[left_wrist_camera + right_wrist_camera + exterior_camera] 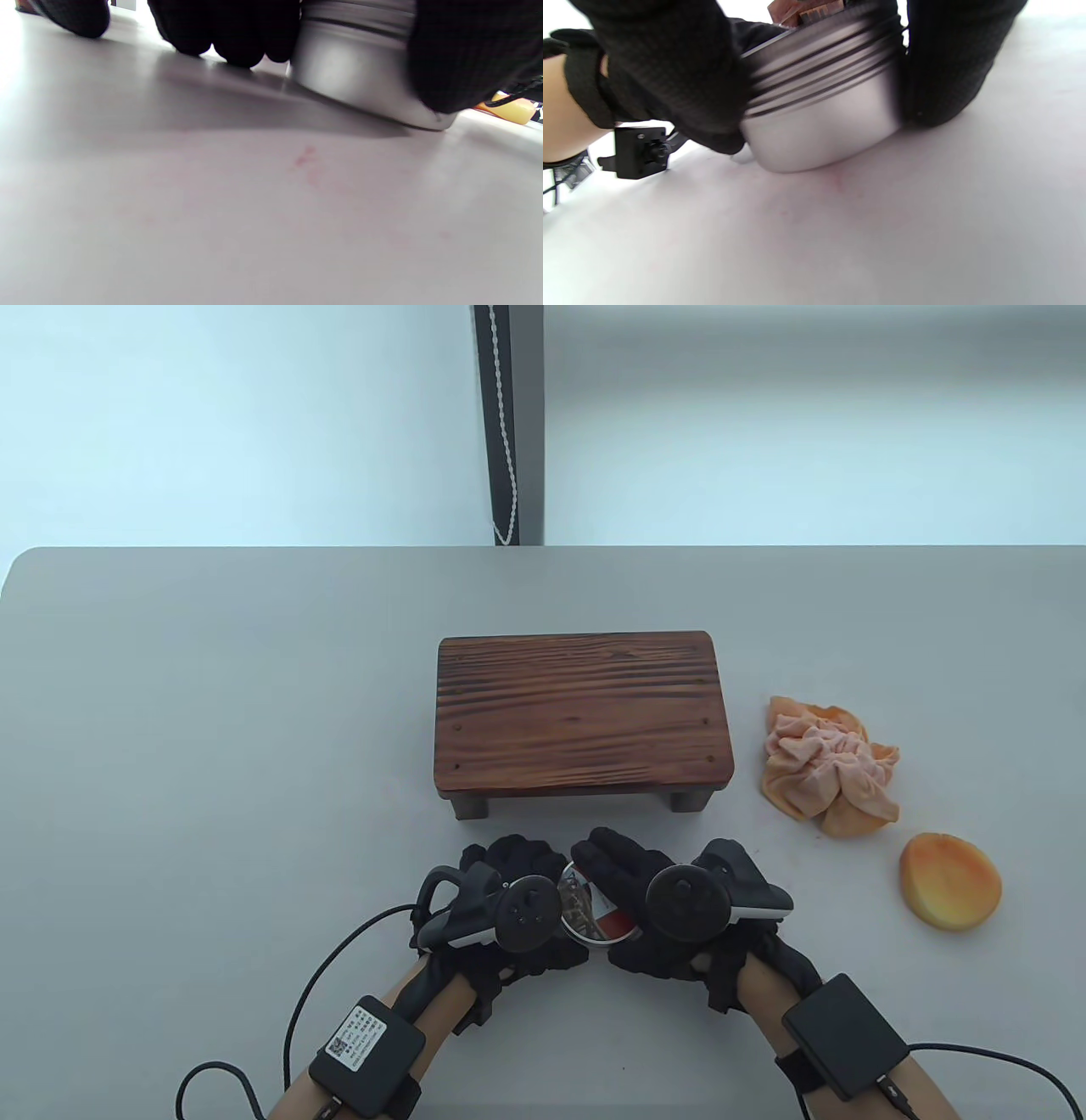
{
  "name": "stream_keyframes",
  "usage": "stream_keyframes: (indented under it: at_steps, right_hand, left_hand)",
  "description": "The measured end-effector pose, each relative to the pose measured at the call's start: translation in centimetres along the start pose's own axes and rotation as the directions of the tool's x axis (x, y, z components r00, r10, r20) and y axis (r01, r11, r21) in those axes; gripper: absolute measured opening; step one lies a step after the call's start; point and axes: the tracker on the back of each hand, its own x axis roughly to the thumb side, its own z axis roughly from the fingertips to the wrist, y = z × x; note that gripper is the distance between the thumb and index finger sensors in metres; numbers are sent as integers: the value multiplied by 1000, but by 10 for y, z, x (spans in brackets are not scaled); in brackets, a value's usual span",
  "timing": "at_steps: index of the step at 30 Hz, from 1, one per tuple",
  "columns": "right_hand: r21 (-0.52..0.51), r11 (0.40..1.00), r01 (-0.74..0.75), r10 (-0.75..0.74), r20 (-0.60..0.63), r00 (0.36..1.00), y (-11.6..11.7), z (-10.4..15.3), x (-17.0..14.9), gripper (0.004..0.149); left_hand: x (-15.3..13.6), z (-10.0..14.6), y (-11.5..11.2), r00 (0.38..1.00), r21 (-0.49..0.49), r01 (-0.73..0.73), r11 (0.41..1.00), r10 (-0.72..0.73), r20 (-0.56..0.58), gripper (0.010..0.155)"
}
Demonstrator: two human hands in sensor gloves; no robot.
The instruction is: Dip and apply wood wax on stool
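Note:
A round silver wax tin (587,913) with a printed label on top sits on the grey table just in front of the wooden stool (584,712). My left hand (517,869) grips the tin from the left and my right hand (615,875) grips it from the right and over the top. In the left wrist view the tin's metal wall (360,80) stands beside my gloved fingers (237,34). In the right wrist view the tin (818,114) has ribbed lines near its top and sits between my thumb and fingers (670,72). It looks slightly blurred.
A crumpled peach cloth (827,768) lies to the right of the stool. A round orange sponge (950,882) lies in front of the cloth, to the right of my right hand. Cables trail from both wrists at the table's front edge (543,1111).

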Motion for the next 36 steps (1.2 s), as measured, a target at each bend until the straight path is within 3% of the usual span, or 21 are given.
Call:
stream_keyframes:
  at_steps: [2, 4, 8, 11, 14, 17, 19, 22, 25, 28, 30, 32, 34, 36]
  right_hand:
    - [-54, 997, -60, 58, -41, 997, 4, -2, 4, 92]
    - [-43, 995, -88, 87, -42, 995, 5, -3, 6, 95]
    - [78, 997, -2, -2, 60, 998, -1, 1, 4, 92]
    - [41, 999, 4, -5, 39, 999, -1, 1, 4, 84]
    - [-16, 999, -37, 37, -6, 999, 3, -2, 5, 91]
    - [13, 1000, 6, -6, 15, 1000, 1, -1, 4, 99]
    - [85, 996, -5, 1, 47, 999, 0, 1, 5, 97]
    - [48, 999, -8, 6, 42, 999, -1, 2, 4, 84]
    - [-60, 997, -48, 46, -32, 998, 4, -1, 3, 92]
    - [19, 1000, -13, 12, 11, 1000, 0, -1, 2, 101]
    - [59, 998, 29, -31, 33, 999, -1, 1, 1, 99]
    - [36, 999, -9, 8, 38, 999, -1, 2, 2, 89]
    - [37, 999, -15, 14, 22, 1000, -1, 0, 3, 89]
    - [-29, 998, -49, 49, -17, 999, 2, -3, 1, 95]
  left_hand:
    - [1, 0, 0, 1000, 0, 4, 1000, -4, 1, 90]
    - [0, 0, 0, 1000, 0, 2, 1000, -2, 0, 90]
    - [0, 0, 0, 1000, 0, 0, 1000, 0, 0, 90]
    - [0, 0, 0, 1000, 0, 0, 1000, 0, 1, 90]
    - [1, 0, 0, 1000, 0, 1, 1000, -1, 1, 90]
    - [1, 0, 0, 1000, -1, 0, 1000, 0, 0, 90]
    - [0, 0, 0, 1000, -2, -3, 1000, 3, -1, 90]
    - [1, 0, 0, 1000, -2, -1, 1000, 1, -1, 89]
    - [1, 0, 0, 1000, -2, 0, 1000, 0, -1, 90]
    - [0, 0, 0, 1000, -2, -3, 1000, 3, 0, 90]
    - [0, 0, 0, 1000, -3, -6, 1000, 6, 0, 89]
    - [0, -1, 0, 1000, -2, -5, 1000, 5, -1, 90]
    - [0, 0, 0, 1000, -2, -5, 1000, 5, 0, 89]
    - [0, 0, 0, 1000, -2, -3, 1000, 3, 2, 89]
